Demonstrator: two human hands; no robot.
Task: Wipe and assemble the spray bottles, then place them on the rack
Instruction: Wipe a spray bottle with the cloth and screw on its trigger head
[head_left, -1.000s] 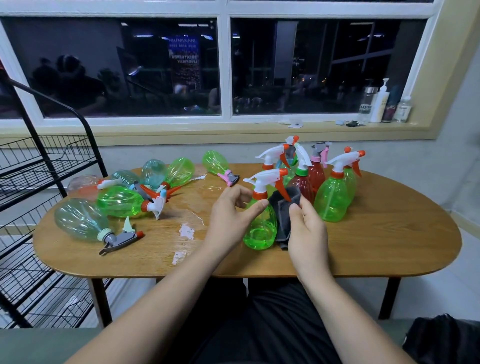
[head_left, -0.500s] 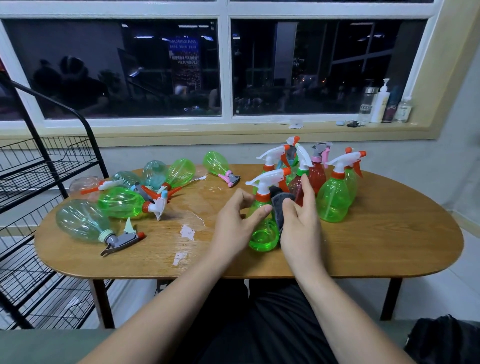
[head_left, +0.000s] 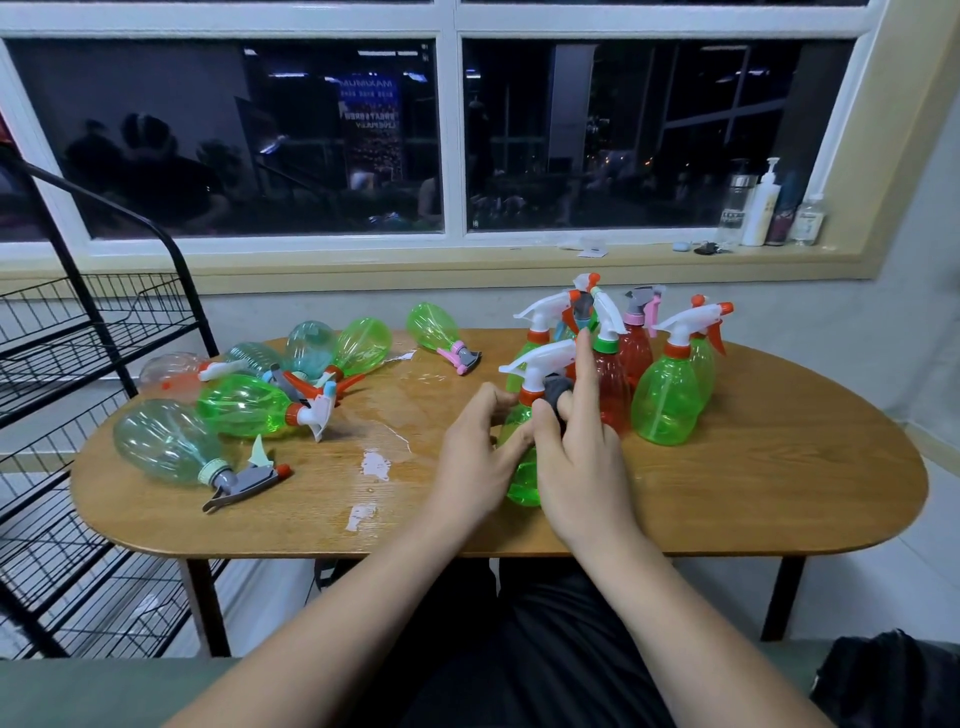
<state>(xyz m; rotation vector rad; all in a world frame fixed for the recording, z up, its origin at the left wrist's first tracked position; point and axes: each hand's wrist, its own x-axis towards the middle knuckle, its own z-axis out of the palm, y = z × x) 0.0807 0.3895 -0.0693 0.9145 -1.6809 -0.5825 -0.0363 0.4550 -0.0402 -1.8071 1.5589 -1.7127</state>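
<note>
A green spray bottle (head_left: 521, 478) with a white trigger head stands upright near the table's front edge. My left hand (head_left: 475, 457) grips its body from the left. My right hand (head_left: 582, 462) presses a dark grey cloth (head_left: 558, 389) against the bottle's neck, thumb curled round the cloth and index finger stretched up past the trigger head. Most of the cloth is hidden under my palm. Several upright green and red bottles (head_left: 667, 400) stand just behind. Several more bottles (head_left: 244, 405) lie on their sides at the table's left.
The oval wooden table (head_left: 779, 467) has wet patches (head_left: 375, 462) in its middle. A black wire rack (head_left: 78, 364) stands at the left, touching the table's end. Bottles and small items sit on the window sill (head_left: 758, 208) at the back right.
My right hand has slid the cloth up from the bottle's side to its neck. The bottle moved slightly nearer to me. My left hand stays on the bottle.
</note>
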